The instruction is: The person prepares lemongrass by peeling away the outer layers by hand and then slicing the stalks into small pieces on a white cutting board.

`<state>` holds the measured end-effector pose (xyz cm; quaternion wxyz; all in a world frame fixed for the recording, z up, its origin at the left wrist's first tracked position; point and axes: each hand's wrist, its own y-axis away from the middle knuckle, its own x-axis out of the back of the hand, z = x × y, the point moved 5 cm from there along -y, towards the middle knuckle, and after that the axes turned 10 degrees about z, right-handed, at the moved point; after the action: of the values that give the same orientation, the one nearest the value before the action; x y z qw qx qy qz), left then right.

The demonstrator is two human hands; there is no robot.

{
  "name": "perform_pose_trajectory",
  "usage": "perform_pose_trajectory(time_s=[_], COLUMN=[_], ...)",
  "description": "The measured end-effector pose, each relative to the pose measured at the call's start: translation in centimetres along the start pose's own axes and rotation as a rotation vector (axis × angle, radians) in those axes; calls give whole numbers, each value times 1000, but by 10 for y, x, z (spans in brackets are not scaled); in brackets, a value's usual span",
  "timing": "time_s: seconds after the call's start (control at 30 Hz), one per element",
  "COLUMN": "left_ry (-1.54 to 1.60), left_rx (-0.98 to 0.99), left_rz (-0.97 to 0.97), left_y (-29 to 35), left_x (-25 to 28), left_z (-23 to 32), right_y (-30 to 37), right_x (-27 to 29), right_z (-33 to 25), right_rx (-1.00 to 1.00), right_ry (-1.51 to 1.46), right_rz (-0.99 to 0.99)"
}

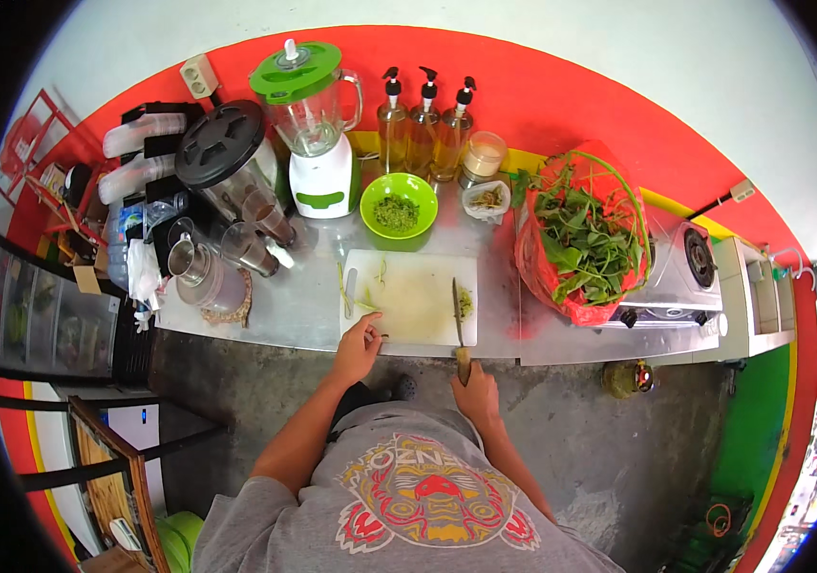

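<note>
A white cutting board [418, 310] lies at the front edge of the steel table. My right hand [478, 393] is closed round the wooden handle of a knife [458, 315], whose blade points away from me over the board's right side. Beside the blade sits a small heap of chopped greens [466, 305]. My left hand [360, 350] rests at the board's near left corner, fingers a little apart, with nothing visible in it. Green stems [342, 289] lie along the board's left side. Behind the board, a green bowl [420, 232] contains finely chopped greens [396, 214].
A blender [320, 172] and several pump bottles [424, 134] stand along the wall. To the right are a red plastic bag [534, 258] of leafy greens [585, 234] and a gas stove [676, 258]. A black-lidded container [222, 143] and metal cups [189, 261] stand left.
</note>
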<state>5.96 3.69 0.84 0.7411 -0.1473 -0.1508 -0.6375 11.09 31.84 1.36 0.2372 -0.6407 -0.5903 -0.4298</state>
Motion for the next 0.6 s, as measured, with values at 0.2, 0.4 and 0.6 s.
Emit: perform_pose_trajectory(time_s=[0.2, 0.4, 0.6], left_ry=[0, 72, 68], left_rx=[-64, -109, -44], left_rz=[-23, -106, -167], left_y=[-1, -21, -47], left_x=[-2, -44, -90], left_z=[0, 18, 32], right_y=[5, -2, -5], right_x=[-15, -3, -6], right_z=[-12, -16, -21], right_rx=[77, 44, 17], right_ry=[-16, -101, -100], right_rz=[-22, 16, -1])
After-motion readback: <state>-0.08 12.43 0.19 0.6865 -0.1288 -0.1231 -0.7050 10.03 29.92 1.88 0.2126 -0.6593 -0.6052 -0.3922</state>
